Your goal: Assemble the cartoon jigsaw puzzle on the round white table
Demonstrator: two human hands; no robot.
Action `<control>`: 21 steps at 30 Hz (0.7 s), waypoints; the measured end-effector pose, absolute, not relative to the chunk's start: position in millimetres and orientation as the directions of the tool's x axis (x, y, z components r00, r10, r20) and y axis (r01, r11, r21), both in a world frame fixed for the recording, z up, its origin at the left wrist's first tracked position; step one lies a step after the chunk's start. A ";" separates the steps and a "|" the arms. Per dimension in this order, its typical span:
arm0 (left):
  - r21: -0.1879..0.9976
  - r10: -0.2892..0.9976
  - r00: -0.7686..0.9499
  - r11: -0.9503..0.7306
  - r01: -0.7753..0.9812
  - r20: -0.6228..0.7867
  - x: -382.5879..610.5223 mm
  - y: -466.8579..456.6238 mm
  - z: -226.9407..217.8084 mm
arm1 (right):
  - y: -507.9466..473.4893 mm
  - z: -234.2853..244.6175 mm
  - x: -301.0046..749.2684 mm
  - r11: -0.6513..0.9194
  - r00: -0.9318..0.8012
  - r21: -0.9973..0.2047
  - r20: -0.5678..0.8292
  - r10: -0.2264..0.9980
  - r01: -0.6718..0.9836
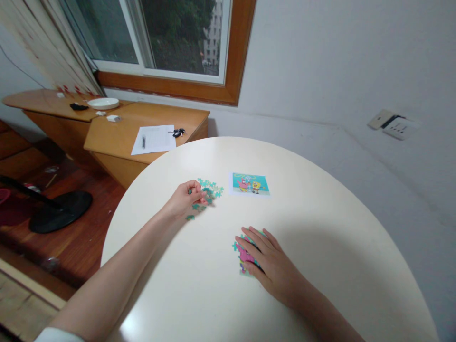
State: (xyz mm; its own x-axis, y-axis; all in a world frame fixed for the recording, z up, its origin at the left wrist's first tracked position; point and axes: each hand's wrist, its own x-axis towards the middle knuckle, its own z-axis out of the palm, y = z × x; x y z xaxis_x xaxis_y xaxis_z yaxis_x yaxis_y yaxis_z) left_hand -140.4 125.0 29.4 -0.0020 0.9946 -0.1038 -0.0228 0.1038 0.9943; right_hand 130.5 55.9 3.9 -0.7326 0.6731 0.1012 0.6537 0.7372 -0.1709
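My left hand (190, 195) is at the left of the round table, fingers curled and pinched together over a spread of loose teal jigsaw pieces (218, 190). A small dark teal puzzle piece (190, 191) shows within the curled fingers. A single loose piece (190, 217) lies below the wrist. Nearer to me, my right hand (269, 266) rests with fingers spread on a partly joined jigsaw puzzle (245, 255) in pink and teal. The hand covers much of its right side. Beyond both hands lies a picture card (251, 184) with cartoon figures on a teal background.
The white round table (302, 180) stands by a wall with a socket (399, 127). Behind it at left, a wooden cabinet (192, 121) bears a paper sheet (156, 138), keys (178, 133) and a white plate (103, 103). A black round stand base (60, 211) is on the floor.
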 end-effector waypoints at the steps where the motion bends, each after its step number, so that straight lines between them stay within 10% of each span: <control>1: 0.991 0.992 0.025 0.126 -0.040 -0.125 -140.9 124.6 30.1 | 56.0 3.7 130.6 0.738 -0.733 -0.171 0.104 0.672 0.653; 21: 0.941 0.922 0.249 0.327 -0.085 -0.297 -137.6 115.7 41.4 | 56.5 7.8 127.9 0.735 -0.735 -0.168 0.072 0.674 0.657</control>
